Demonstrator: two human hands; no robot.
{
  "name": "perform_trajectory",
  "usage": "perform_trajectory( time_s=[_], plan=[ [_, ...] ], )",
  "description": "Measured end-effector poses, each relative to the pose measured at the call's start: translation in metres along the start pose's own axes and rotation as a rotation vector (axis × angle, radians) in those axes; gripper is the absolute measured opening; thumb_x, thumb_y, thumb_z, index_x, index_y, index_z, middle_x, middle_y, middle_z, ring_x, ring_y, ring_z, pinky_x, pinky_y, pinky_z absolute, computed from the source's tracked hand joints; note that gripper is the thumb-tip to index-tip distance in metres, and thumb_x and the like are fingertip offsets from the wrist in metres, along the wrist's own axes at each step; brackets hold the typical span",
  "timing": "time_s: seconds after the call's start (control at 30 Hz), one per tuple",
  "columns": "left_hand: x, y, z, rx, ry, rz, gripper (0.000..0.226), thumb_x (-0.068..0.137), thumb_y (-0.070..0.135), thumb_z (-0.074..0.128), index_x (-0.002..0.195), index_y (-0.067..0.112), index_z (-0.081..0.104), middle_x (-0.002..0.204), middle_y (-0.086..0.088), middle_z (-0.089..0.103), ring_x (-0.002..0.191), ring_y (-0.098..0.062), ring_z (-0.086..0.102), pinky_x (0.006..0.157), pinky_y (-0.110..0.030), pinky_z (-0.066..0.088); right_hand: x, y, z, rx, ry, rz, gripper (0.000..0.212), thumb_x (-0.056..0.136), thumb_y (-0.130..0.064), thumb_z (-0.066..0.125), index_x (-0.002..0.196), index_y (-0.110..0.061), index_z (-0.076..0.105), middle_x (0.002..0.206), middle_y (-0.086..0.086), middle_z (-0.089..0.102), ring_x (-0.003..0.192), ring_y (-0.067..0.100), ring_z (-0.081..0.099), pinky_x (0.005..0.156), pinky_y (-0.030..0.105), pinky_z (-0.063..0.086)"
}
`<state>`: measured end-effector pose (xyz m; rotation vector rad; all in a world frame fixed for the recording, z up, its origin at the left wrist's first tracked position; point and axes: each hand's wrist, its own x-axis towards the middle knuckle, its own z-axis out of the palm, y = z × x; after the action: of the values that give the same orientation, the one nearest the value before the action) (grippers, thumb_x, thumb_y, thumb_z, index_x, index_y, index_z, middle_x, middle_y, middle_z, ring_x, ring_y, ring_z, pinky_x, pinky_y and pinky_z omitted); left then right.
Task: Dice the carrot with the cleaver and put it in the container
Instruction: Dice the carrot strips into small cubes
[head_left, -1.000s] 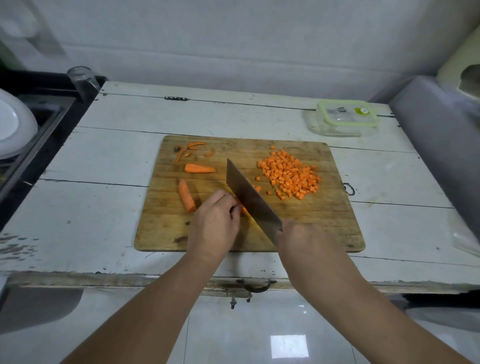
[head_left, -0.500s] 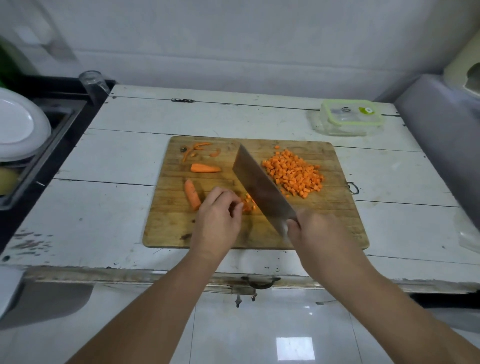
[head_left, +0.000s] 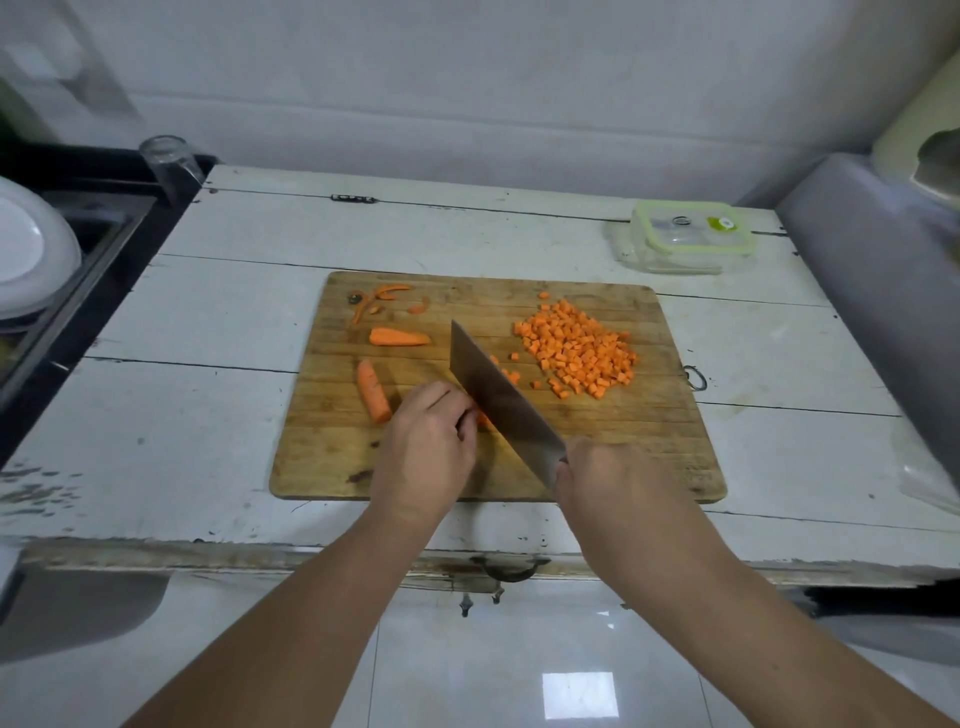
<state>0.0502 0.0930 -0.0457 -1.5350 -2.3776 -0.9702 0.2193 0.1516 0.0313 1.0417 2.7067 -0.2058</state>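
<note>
A wooden cutting board (head_left: 649, 447) lies on the white table. My right hand (head_left: 605, 483) grips the handle of the cleaver (head_left: 498, 400), whose blade edge is down on the board. My left hand (head_left: 426, 447), fingers curled, holds carrot strips (head_left: 484, 419) against the blade; they are mostly hidden under my fingers. A pile of diced carrot (head_left: 576, 348) lies right of the blade. Two uncut carrot pieces (head_left: 374, 384) (head_left: 399, 337) lie to the left. The clear container with a green-rimmed lid (head_left: 685, 244) stands shut at the back right.
Carrot peel scraps (head_left: 387, 299) lie at the board's far left corner. A glass (head_left: 169, 158) stands at the table's back left, by a dark sink with a white plate (head_left: 26, 249). A grey padded object (head_left: 878, 291) borders the table on the right.
The cleaver was lifted half a second ago and has come down again beside my left fingers. A few more cubes lie near the blade.
</note>
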Motion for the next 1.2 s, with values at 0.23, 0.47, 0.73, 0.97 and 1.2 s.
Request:
perform_trajectory(
  time_s=[0.23, 0.47, 0.73, 0.97, 1.2],
  plan=[
    [-0.001, 0.000, -0.002, -0.002, -0.010, 0.000, 0.024, 0.069, -0.008, 0.084, 0.068, 0.010, 0.069, 0.074, -0.002, 0.065, 0.071, -0.023, 0.068, 0.097, -0.020, 0.008, 0.016, -0.021, 0.008, 0.048, 0.113, 0.092, 0.018, 0.096, -0.010, 0.055, 0.092, -0.023, 0.042, 0.061, -0.007, 0.038, 0.050, 0.015, 0.039, 0.040, 0.026, 0.022],
    [-0.002, -0.002, -0.001, -0.026, -0.004, -0.011, 0.019, 0.072, -0.004, 0.084, 0.071, 0.010, 0.071, 0.076, -0.002, 0.065, 0.071, -0.019, 0.067, 0.106, 0.001, -0.009, 0.001, -0.002, 0.004, 0.229, 0.170, 0.131, 0.021, 0.105, -0.030, 0.038, 0.090, -0.022, 0.050, 0.069, -0.003, 0.054, 0.063, 0.019, 0.056, 0.053, 0.033, 0.043],
    [-0.004, -0.002, 0.001, -0.006, 0.010, -0.040, 0.024, 0.069, -0.004, 0.085, 0.066, 0.010, 0.066, 0.074, -0.003, 0.061, 0.069, -0.022, 0.066, 0.097, -0.020, 0.007, -0.013, -0.015, 0.003, 0.162, 0.150, 0.113, 0.013, 0.102, -0.021, 0.044, 0.090, -0.025, 0.044, 0.066, -0.008, 0.045, 0.056, 0.009, 0.044, 0.044, 0.023, 0.026],
    [-0.004, -0.002, 0.001, -0.011, 0.009, -0.033, 0.025, 0.069, -0.006, 0.084, 0.066, 0.010, 0.066, 0.074, -0.003, 0.060, 0.069, -0.022, 0.066, 0.096, -0.020, 0.007, -0.012, -0.011, 0.001, 0.032, 0.059, 0.048, 0.026, 0.091, -0.005, 0.053, 0.089, -0.022, 0.033, 0.067, -0.006, 0.037, 0.056, 0.011, 0.037, 0.044, 0.025, 0.023],
    [-0.003, -0.005, 0.002, 0.005, 0.021, -0.025, 0.026, 0.067, -0.006, 0.085, 0.066, 0.010, 0.064, 0.072, -0.002, 0.060, 0.068, -0.021, 0.065, 0.096, -0.022, 0.006, -0.004, -0.018, -0.004, -0.014, 0.012, 0.055, 0.030, 0.086, 0.003, 0.054, 0.094, -0.021, 0.038, 0.065, -0.005, 0.036, 0.053, 0.010, 0.034, 0.045, 0.024, 0.024]
  ],
)
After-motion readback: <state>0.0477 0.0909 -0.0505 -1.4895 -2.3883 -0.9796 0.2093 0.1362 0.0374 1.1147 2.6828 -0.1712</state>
